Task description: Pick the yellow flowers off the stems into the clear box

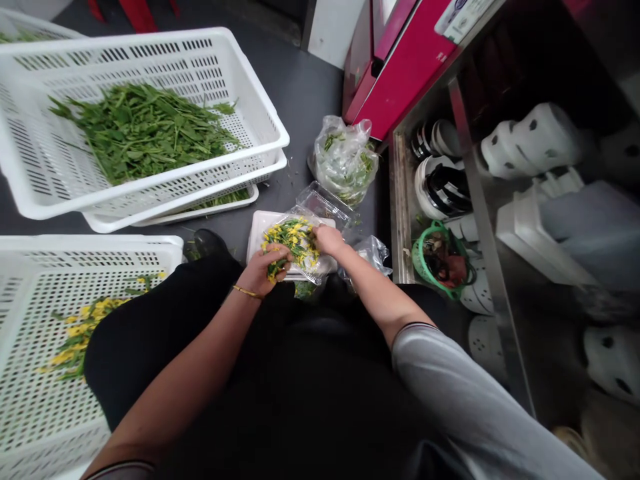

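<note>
A clear plastic box filled with yellow flowers (295, 235) on green stems rests on a pale, flat tray (257, 230) low between my knees. My left hand (269, 268) is closed around a small bunch of these flowers at the box's near left side. At the opposite end, my right hand (329, 241) has its fingers curled in at the edge of the flowers; its fingertips are hidden, so what they pinch is unclear. The box's clear lid (327, 205) stands open behind the flowers.
White crates hold leafy greens (155, 130) at far left and more yellow flowers (83, 333) at near left. A clear bag of greens (345, 160) sits ahead. Crumpled plastic (373, 255) lies right. A metal shelf (480, 200) with pots and a green basket (423, 257) borders the right side.
</note>
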{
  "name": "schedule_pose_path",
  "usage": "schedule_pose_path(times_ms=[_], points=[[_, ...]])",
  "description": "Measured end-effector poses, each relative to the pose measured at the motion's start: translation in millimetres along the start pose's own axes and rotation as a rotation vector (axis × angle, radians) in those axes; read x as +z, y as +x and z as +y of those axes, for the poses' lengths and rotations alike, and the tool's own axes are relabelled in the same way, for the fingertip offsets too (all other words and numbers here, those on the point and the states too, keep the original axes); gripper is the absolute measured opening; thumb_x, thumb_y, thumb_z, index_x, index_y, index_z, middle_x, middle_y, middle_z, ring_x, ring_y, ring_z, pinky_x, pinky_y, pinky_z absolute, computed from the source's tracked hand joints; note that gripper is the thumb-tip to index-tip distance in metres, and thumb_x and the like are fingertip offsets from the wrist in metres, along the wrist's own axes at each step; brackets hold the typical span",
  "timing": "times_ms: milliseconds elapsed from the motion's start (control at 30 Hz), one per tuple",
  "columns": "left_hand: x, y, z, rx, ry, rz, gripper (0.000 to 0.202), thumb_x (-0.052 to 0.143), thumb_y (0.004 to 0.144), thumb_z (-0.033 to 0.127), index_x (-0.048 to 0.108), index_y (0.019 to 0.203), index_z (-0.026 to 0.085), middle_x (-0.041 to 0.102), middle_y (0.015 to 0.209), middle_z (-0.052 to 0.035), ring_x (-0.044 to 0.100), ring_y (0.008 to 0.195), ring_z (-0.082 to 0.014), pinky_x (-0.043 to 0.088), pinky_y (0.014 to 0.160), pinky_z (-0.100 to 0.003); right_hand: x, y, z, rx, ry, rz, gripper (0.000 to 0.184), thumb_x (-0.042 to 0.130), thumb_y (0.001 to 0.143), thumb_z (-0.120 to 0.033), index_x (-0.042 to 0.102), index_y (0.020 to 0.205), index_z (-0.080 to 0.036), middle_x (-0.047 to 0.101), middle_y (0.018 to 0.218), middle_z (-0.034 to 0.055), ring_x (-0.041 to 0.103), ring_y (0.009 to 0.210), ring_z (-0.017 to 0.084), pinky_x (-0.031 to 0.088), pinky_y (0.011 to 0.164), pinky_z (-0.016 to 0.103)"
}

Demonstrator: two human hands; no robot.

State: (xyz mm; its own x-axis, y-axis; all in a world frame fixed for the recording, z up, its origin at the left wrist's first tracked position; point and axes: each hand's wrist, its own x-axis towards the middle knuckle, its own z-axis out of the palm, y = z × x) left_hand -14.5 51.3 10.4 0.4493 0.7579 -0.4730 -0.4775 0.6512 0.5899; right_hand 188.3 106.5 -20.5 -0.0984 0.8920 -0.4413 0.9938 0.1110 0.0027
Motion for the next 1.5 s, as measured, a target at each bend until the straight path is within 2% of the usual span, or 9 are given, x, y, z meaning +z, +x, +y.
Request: schedule_pose_path(times_ms=[133, 267, 433, 767, 933, 1100, 1167, 1300, 1500], points=[[1.4, 8.5, -6.5, -0.015, 0.101, 0.253, 0.038, 0.080, 0.051, 0.024, 0.062, 0.081, 0.011, 0.057, 0.057, -0.0001, 0.042, 0.040, -0.0046, 0.023, 0.034, -0.014, -24.2, -33.1, -0.9, -0.167, 0.263, 0.104, 0.015, 0.053, 0.081, -0.021, 0.065, 0.088, -0.016, 0.064, 0.093, 0.0066, 0.057, 0.083, 0.015, 0.041, 0.073, 0.023], [4.8, 6.7, -18.3, 0.031, 0.166, 0.148, 0.038, 0.082, 0.049, 0.029, 0.062, 0.074, 0.010, 0.053, 0.050, 0.0017, 0.040, 0.038, -0.0049, 0.024, 0.033, -0.016, -25.8, -75.2, -21.5, -0.379, 0.530, 0.132, 0.007, 0.056, 0.080, -0.017, 0.062, 0.082, -0.015, 0.063, 0.081, 0.0023, 0.054, 0.073, 0.011, 0.038, 0.069, 0.021], [4.6, 0.9, -29.5, 0.027, 0.154, 0.141, 0.031, 0.082, 0.051, 0.024, 0.061, 0.068, 0.009, 0.058, 0.055, -0.0016, 0.042, 0.040, -0.0044, 0.026, 0.034, -0.016, -6.6, -95.1, -32.9, -0.265, 0.751, 0.184, 0.011, 0.054, 0.083, -0.021, 0.058, 0.077, -0.014, 0.059, 0.070, -0.0002, 0.051, 0.065, 0.010, 0.037, 0.064, 0.020], [18.2, -21.9, -5.5, -0.037, -0.078, -0.187, 0.023, 0.077, 0.062, 0.022, 0.061, 0.071, 0.008, 0.050, 0.055, 0.0005, 0.039, 0.041, -0.0026, 0.025, 0.033, -0.012, -38.2, -133.6, -43.9, -0.543, 0.332, 0.520, 0.028, 0.040, 0.094, -0.034, 0.059, 0.089, -0.014, 0.057, 0.083, 0.0083, 0.053, 0.077, 0.015, 0.042, 0.069, 0.026], [17.9, -27.3, 9.9, 0.006, -0.167, -0.183, 0.019, 0.072, 0.066, 0.021, 0.057, 0.065, 0.010, 0.047, 0.055, 0.0012, 0.035, 0.041, -0.0020, 0.023, 0.032, -0.011, -53.7, -130.3, -55.4, -0.519, 0.226, 0.477, 0.033, 0.037, 0.095, -0.035, 0.062, 0.092, -0.013, 0.058, 0.085, 0.0095, 0.053, 0.074, 0.015, 0.041, 0.065, 0.027], [11.5, -32.8, 33.2, 0.158, -0.196, -0.232, 0.014, 0.070, 0.061, 0.019, 0.060, 0.068, 0.012, 0.055, 0.065, -0.0031, 0.050, 0.054, -0.0098, 0.030, 0.035, -0.014, -67.0, -131.2, -15.4, -0.647, 0.435, -0.022, 0.022, 0.061, 0.081, -0.033, 0.064, 0.094, -0.016, 0.063, 0.080, 0.0010, 0.056, 0.069, 0.011, 0.040, 0.064, 0.021], [8.7, -31.5, 33.2, 0.196, -0.156, -0.214, 0.019, 0.070, 0.060, 0.018, 0.063, 0.077, 0.013, 0.060, 0.073, -0.0055, 0.056, 0.062, -0.0141, 0.036, 0.038, -0.017, -60.0, -120.3, 9.6, -0.485, 0.450, -0.082, 0.023, 0.063, 0.078, -0.031, 0.064, 0.096, -0.016, 0.065, 0.082, 0.0010, 0.058, 0.071, 0.011, 0.041, 0.065, 0.021], [8.6, -24.6, 23.1, 0.128, -0.145, -0.173, 0.020, 0.071, 0.062, 0.021, 0.062, 0.080, 0.014, 0.053, 0.062, -0.0012, 0.051, 0.054, -0.0110, 0.036, 0.039, -0.017, -29.8, -73.3, 29.8, 0.071, 0.211, 0.152, 0.023, 0.049, 0.085, -0.027, 0.066, 0.093, -0.014, 0.068, 0.091, 0.0093, 0.061, 0.082, 0.018, 0.042, 0.069, 0.026], [12.7, -16.5, 20.4, 0.068, -0.109, -0.094, 0.024, 0.075, 0.057, 0.020, 0.058, 0.073, 0.014, 0.048, 0.059, 0.0010, 0.048, 0.051, -0.0083, 0.033, 0.038, -0.016, 11.9, -17.6, -6.8, -0.081, -0.014, -0.066, 0.031, 0.048, 0.080, -0.013, 0.063, 0.108, -0.016, 0.065, 0.106, 0.0153, 0.062, 0.091, 0.023, 0.045, 0.071, 0.029]])
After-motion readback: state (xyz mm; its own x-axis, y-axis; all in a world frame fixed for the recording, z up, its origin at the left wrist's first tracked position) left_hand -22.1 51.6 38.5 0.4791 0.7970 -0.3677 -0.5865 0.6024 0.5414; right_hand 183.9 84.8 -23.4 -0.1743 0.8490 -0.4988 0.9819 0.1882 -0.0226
